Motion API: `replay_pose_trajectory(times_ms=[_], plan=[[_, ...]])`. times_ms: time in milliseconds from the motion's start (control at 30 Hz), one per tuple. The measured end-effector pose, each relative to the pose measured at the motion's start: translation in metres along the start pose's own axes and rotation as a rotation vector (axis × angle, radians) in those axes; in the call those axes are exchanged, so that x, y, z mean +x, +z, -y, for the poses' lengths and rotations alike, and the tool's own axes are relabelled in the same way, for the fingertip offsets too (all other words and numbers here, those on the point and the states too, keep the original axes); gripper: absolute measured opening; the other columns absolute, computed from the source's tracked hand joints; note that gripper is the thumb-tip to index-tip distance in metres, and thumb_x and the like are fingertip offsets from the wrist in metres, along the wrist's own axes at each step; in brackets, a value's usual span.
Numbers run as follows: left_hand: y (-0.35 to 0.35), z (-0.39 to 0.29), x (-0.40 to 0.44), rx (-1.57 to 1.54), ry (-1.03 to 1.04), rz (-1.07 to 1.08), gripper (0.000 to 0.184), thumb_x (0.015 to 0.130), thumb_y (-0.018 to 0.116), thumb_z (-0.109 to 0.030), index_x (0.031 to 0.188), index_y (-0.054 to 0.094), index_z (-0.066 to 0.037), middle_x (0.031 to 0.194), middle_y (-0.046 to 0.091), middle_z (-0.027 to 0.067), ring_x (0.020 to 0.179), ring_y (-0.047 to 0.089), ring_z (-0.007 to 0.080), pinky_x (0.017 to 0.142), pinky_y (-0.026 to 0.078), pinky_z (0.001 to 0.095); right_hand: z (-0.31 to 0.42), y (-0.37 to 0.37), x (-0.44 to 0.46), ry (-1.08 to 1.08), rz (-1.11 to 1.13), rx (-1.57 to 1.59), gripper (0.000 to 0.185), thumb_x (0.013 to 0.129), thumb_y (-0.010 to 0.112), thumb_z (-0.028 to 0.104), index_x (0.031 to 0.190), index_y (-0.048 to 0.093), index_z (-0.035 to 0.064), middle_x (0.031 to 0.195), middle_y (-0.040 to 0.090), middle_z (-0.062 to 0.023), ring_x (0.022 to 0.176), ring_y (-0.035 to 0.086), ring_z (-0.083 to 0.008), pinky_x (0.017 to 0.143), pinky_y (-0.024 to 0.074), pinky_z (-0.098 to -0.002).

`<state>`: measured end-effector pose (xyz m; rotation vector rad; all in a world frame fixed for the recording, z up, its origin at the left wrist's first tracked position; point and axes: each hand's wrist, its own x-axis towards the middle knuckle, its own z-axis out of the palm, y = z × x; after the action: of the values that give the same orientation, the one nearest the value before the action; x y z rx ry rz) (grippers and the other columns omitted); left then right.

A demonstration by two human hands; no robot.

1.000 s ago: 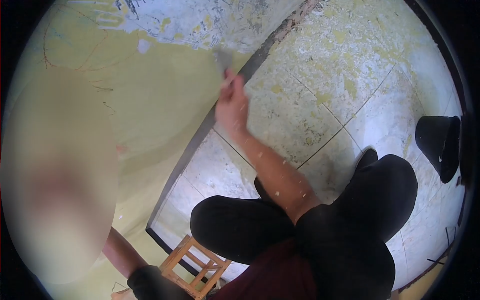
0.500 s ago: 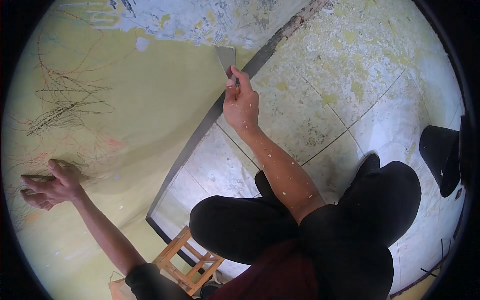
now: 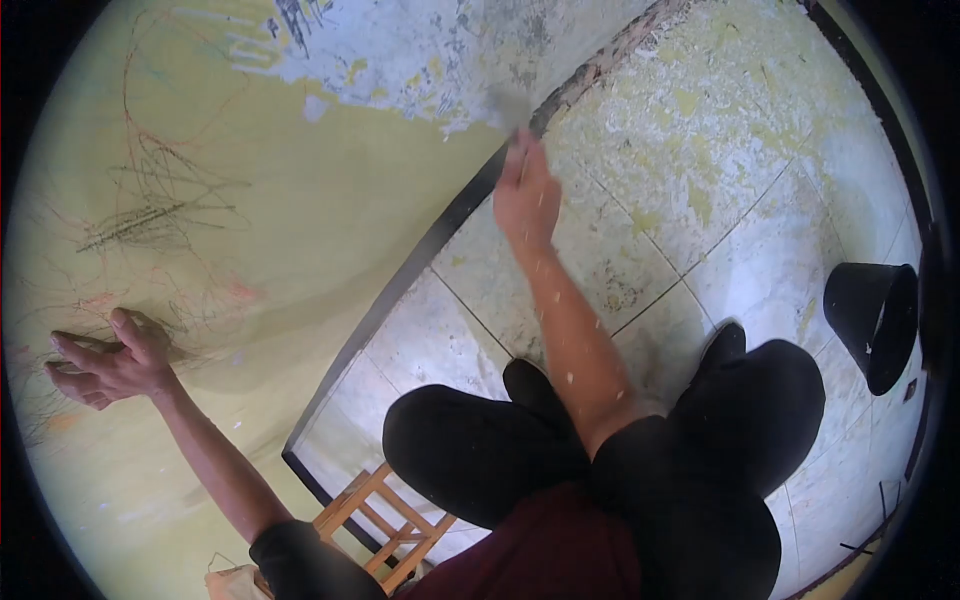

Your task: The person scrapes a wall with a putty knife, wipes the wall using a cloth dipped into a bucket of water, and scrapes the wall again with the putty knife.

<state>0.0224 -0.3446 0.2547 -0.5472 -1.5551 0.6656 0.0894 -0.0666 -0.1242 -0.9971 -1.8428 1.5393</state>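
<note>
My right hand (image 3: 528,200) is closed around the handle of a scraper (image 3: 510,103), whose blade is smeared by motion. The blade is over the lower edge of the scraped white-grey patch (image 3: 400,75) on the wall, close to the dark baseboard (image 3: 470,195). My left hand (image 3: 118,362) rests against the yellow-green wall (image 3: 330,210) at the far left, fingers spread and holding nothing, beside crayon scribbles (image 3: 150,220). Pale flecks dot my right forearm.
Paint flakes (image 3: 690,120) lie over the tiled floor (image 3: 740,250). A black bucket (image 3: 870,320) stands at the right. A wooden stool (image 3: 385,520) is at the lower left of my bent legs (image 3: 460,440), near the wall.
My right hand and the scraper have moved right along the wall's lower part, toward the baseboard. The view has shifted slightly. My left hand stays on the wall.
</note>
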Motion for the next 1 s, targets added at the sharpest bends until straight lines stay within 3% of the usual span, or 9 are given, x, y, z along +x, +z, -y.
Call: replay_pose_trajectory(times_ms=[167,300,533,600,667,733,800,933,1000], plan=[[-0.002,-0.003,-0.001,-0.017,0.005,0.047,0.080,0.088,0.038,-0.074,0.144,0.043,-0.017,0.139,0.035,0.0241,0.124,0.035,0.0383,0.095,0.027,0.0524,0.013,-0.002,0.011,-0.215,-0.089,0.089,0.032,0.092,0.058,0.016,0.122,0.061,0.0079,0.088,0.070,-0.0175,0.069,0.066,-0.0382,0.058,0.0518,-0.0442],[-0.001,-0.002,0.001,0.002,0.007,0.026,0.082,0.088,0.038,-0.074,0.146,0.039,-0.016,0.141,0.031,0.0234,0.126,0.033,0.0385,0.095,0.027,0.0537,-0.005,0.004,-0.022,-0.145,0.035,0.035,0.033,0.094,0.057,0.017,0.125,0.060,0.0079,0.092,0.070,-0.0176,0.073,0.068,-0.0357,0.063,0.0536,-0.0403],[0.000,-0.004,-0.001,0.009,-0.023,0.080,0.086,0.087,0.039,-0.075,0.146,0.039,-0.012,0.142,0.029,0.0245,0.126,0.032,0.0390,0.093,0.027,0.0560,-0.023,-0.006,-0.005,-0.290,0.093,0.111,0.030,0.094,0.058,0.018,0.120,0.063,0.0063,0.084,0.071,-0.0169,0.073,0.068,-0.0369,0.061,0.0535,-0.0399],[0.002,-0.002,-0.001,0.002,-0.012,0.071,0.086,0.086,0.040,-0.075,0.145,0.040,-0.012,0.141,0.031,0.0253,0.125,0.033,0.0395,0.094,0.027,0.0566,-0.025,-0.015,-0.003,-0.142,0.201,-0.027,0.025,0.095,0.056,0.022,0.113,0.065,0.0075,0.073,0.068,-0.0156,0.066,0.067,-0.0339,0.055,0.0514,-0.0401],[0.003,0.003,-0.004,-0.015,0.010,0.053,0.087,0.085,0.043,-0.075,0.143,0.043,-0.010,0.138,0.034,0.0269,0.124,0.034,0.0407,0.094,0.027,0.0577,-0.051,-0.008,0.001,0.042,0.236,0.124,0.029,0.096,0.057,0.028,0.112,0.062,0.0041,0.066,0.065,-0.0166,0.061,0.065,-0.0328,0.052,0.0487,-0.0397],[0.003,0.005,-0.003,-0.036,0.047,0.032,0.088,0.084,0.047,-0.073,0.140,0.045,-0.006,0.133,0.039,0.0285,0.124,0.035,0.0419,0.094,0.028,0.0584,-0.076,0.002,0.004,0.091,0.324,0.259,0.028,0.097,0.056,0.031,0.100,0.063,0.0041,0.061,0.062,-0.0104,0.053,0.061,-0.0228,0.048,0.0437,-0.0334],[0.003,0.003,-0.004,-0.014,0.018,0.038,0.086,0.084,0.047,-0.073,0.138,0.046,-0.006,0.130,0.041,0.0294,0.117,0.038,0.0417,0.093,0.028,0.0576,-0.063,-0.011,0.010,0.460,0.494,0.736,0.030,0.098,0.056,0.033,0.087,0.061,0.0061,0.058,0.056,-0.0028,0.052,0.056,-0.0125,0.045,0.0369,-0.0280],[0.002,0.002,-0.012,-0.014,-0.107,0.083,0.090,0.082,0.048,-0.076,0.145,0.041,-0.011,0.142,0.034,0.0293,0.127,0.031,0.0449,0.091,0.028,0.0603,-0.098,-0.023,0.016,0.577,0.651,0.699,0.034,0.099,0.055,0.035,0.077,0.058,0.0087,0.059,0.052,0.0031,0.052,0.051,-0.0057,0.045,0.0314,-0.0231],[0.001,-0.001,-0.009,-0.029,-0.139,0.100,0.091,0.081,0.047,-0.076,0.145,0.040,-0.012,0.142,0.033,0.0300,0.126,0.031,0.0462,0.090,0.028,0.0600,-0.111,-0.025,0.017,0.363,0.651,0.573,0.040,0.098,0.057,0.038,0.076,0.058,0.0042,0.057,0.051,-0.0016,0.052,0.050,-0.0102,0.046,0.0340,-0.0285]])
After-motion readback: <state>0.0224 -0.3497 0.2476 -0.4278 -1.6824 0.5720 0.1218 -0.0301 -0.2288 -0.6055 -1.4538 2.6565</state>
